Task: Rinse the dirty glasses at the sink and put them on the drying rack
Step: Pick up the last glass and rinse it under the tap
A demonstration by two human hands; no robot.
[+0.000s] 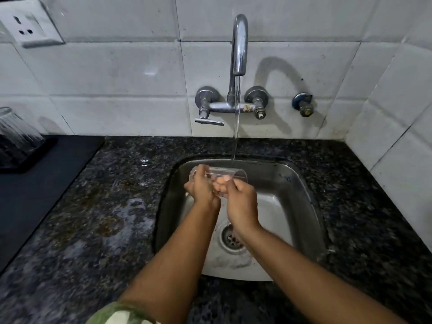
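Note:
A clear glass (pixel 230 174) lies on its side over the steel sink (pixel 292 195), its mouth to the right, under the stream of water from the tap (pixel 239 43). My left hand (pixel 202 187) grips the glass near its base. The fingers of my right hand (pixel 238 199) curl round the rim end, some of them showing through the glass wall. At the far left, an upturned ribbed glass (pixel 14 134) stands on the black drying rack (pixel 35 160).
Dark speckled granite counter (pixel 105 218) surrounds the sink and is wet left of it. The tap lever (pixel 209 121) and a valve (pixel 304 105) stick out from the white tiled wall. A socket (pixel 28 26) is at top left. The drain (pixel 232 238) sits in the sink floor.

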